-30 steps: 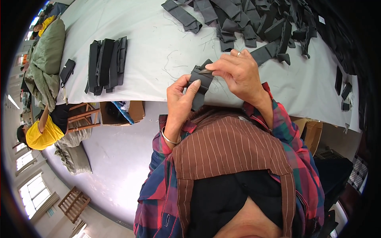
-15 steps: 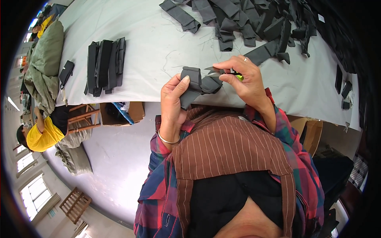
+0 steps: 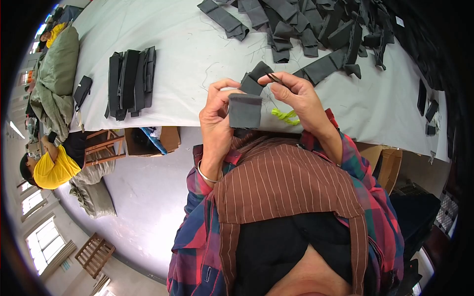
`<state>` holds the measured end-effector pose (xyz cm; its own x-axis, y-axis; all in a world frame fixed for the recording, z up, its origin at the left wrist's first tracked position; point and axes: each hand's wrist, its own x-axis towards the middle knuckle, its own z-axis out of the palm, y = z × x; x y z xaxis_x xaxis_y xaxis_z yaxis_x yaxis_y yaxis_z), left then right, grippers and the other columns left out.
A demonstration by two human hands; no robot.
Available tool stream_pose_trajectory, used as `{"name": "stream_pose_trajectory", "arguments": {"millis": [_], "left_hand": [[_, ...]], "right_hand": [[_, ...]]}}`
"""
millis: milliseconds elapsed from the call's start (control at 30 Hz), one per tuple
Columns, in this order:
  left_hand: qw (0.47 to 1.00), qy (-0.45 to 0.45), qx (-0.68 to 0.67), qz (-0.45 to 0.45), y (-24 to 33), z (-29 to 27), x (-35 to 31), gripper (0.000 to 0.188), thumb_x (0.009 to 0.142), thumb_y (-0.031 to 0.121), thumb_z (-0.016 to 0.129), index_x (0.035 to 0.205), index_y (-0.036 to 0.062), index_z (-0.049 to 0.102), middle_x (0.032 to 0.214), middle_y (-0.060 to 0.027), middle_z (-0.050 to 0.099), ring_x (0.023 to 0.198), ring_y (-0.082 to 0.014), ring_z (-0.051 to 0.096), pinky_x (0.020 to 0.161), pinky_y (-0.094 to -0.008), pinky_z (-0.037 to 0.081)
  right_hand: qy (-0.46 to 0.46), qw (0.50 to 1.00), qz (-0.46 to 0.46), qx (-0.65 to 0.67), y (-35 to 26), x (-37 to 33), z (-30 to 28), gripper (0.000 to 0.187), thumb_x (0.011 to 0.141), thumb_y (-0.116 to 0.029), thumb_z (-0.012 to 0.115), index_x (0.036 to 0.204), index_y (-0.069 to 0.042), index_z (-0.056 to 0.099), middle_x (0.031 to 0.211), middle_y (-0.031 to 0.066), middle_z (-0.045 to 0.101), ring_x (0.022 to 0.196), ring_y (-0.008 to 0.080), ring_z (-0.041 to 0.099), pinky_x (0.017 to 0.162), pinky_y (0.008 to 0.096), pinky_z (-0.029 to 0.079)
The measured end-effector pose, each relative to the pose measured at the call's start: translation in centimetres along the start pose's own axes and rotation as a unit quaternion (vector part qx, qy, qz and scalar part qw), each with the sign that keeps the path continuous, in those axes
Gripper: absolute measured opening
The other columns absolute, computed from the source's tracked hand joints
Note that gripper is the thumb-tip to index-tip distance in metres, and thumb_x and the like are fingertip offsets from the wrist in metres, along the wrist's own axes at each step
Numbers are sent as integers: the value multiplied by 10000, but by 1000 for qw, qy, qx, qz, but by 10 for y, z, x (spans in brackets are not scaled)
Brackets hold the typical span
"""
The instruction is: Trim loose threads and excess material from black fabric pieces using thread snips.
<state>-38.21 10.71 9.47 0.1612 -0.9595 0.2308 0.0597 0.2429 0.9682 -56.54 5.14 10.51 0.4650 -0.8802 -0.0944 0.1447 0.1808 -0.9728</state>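
Observation:
In my left hand (image 3: 217, 106) is a dark grey fabric strip (image 3: 245, 111), pinched near its folded end. One squared end hangs toward me below the fingers, while another part stands up beyond them. My right hand (image 3: 298, 96) is closed on small dark thread snips (image 3: 270, 77), their tips close to the upper part of the strip. A yellow-green cord (image 3: 285, 116) dangles below the right palm. Both hands are above the near edge of the white-covered table (image 3: 177, 98).
Loose dark strips (image 3: 296, 24) lie heaped at the far right. A neat stack of strips (image 3: 131, 81) sits to the left, by a small black case (image 3: 83, 91). Loose threads dot the cloth. A person in yellow (image 3: 54, 167) is at the far left, near a cardboard box (image 3: 170, 139).
My left hand has turned the strip, so its flat end now faces me. My right hand has shifted slightly, and the yellow-green cord has come into fuller view below it.

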Motion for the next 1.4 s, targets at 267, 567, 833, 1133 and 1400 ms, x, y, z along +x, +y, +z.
{"name": "stream_pose_trajectory", "arguments": {"millis": [267,567,833,1133,1400], "left_hand": [[982,13,-67,-176,-2,2,-8,96,850,16,632,939,-19,644,855,2,608,821,-54,530,765,-196,424],[981,41,-108,-158,-1,10,-4,211,895,3,538,1100,7,589,964,-38,600,869,-51,544,744,-182,437],[949,41,-184,-253,6,11,0,210,953,165,528,1056,6,618,911,-27,631,790,-52,561,682,-201,459],[952,43,-157,-260,0,2,0,183,931,147,585,971,-20,648,831,-7,640,713,-44,550,644,-193,449],[953,45,-141,-264,-1,2,0,201,923,146,592,988,-36,648,828,-9,637,704,-45,547,636,-193,444]], "right_hand": [[-30,999,5,30,6,-1,11,246,909,-215,630,1022,2,650,897,-11,616,862,54,526,786,218,423],[30,995,6,-97,5,-2,12,126,853,-124,676,840,-7,632,726,-42,586,678,20,489,598,192,388],[34,997,6,-68,0,-1,17,106,852,-99,656,819,-4,626,683,-42,566,667,17,472,581,197,383],[68,860,-228,-451,-18,1,-7,289,749,-279,724,995,-139,661,851,13,637,729,190,560,660,304,383],[87,770,-310,-551,-23,-1,-6,232,717,-280,725,931,-200,685,699,-43,531,662,168,493,607,314,317]]}}
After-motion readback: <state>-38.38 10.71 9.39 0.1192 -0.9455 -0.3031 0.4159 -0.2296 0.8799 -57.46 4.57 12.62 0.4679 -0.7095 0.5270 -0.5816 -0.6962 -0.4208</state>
